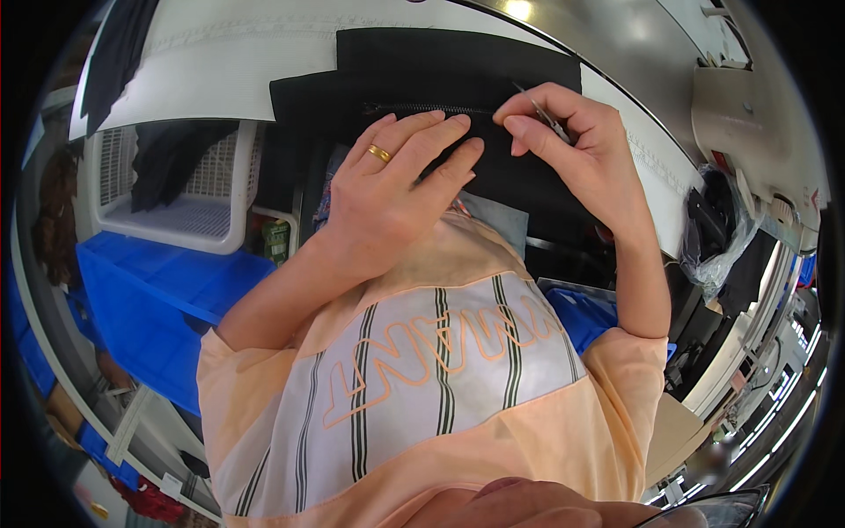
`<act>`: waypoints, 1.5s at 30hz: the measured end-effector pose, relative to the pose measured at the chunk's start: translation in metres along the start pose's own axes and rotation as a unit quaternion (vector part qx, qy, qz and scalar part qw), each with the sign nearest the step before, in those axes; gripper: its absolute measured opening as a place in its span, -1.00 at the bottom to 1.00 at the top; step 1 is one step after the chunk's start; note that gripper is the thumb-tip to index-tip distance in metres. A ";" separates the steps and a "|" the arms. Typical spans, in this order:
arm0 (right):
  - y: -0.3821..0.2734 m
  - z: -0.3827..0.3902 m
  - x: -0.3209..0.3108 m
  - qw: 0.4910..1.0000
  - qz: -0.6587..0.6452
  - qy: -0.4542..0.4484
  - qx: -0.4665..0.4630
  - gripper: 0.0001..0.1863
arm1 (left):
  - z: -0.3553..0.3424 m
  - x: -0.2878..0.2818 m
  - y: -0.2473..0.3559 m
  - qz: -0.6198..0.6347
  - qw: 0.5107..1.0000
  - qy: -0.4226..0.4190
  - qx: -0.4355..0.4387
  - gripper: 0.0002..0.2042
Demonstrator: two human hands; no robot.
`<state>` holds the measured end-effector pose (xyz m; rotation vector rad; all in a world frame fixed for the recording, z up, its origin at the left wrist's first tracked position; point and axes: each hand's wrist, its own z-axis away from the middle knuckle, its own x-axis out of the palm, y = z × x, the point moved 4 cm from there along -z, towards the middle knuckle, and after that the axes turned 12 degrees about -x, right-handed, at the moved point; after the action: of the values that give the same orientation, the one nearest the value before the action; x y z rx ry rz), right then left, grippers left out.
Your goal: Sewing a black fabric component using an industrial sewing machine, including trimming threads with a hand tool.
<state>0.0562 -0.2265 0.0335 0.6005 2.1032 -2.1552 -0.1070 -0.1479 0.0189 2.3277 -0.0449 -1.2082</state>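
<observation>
A dark piece of fabric [458, 66] lies across the white work surface, with a metal zipper [414, 108] running along it from left to right. My left hand [396, 172] rests on the fabric just below the zipper, fingers spread and a gold ring on one of them. In my right hand [581, 141] is a slim, pointed metal tool that looks like thread snips [550, 119], its tip angled up and to the left. The thumb and forefinger of that hand come close together near the zipper's right end; whether they pinch thread or cloth cannot be made out.
To the left stand a white plastic basket [238, 198] with dark cloth in it and a blue bin [145, 299]. A pale machine body [739, 110] rises at the right. Below it hangs a clear plastic bag [717, 238] with dark contents.
</observation>
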 end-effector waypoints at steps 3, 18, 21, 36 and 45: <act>-0.010 0.014 -0.017 0.988 0.086 0.127 -0.015 -0.68 | -0.010 -0.004 -0.005 0.089 0.996 -0.005 -0.029 -0.71; -0.006 0.062 0.005 0.922 0.310 0.207 -0.102 -0.67 | -0.045 0.011 -0.015 0.219 0.945 -0.161 -0.182 -0.91; -0.006 0.055 0.009 0.918 0.321 0.209 -0.104 -0.67 | -0.047 0.010 -0.012 0.218 0.943 -0.179 -0.175 -0.93; -0.002 0.047 0.016 0.873 0.399 0.220 -0.175 -0.74 | -0.048 0.009 -0.015 0.269 0.910 -0.204 -0.242 -0.96; -0.001 0.049 0.013 0.883 0.368 0.233 -0.176 -0.76 | -0.051 0.004 -0.025 0.318 0.901 -0.187 -0.229 -0.92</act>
<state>0.0329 -0.2718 0.0301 1.6577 1.8929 -1.2529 -0.0702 -0.1058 0.0284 1.4702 -0.5484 -1.1371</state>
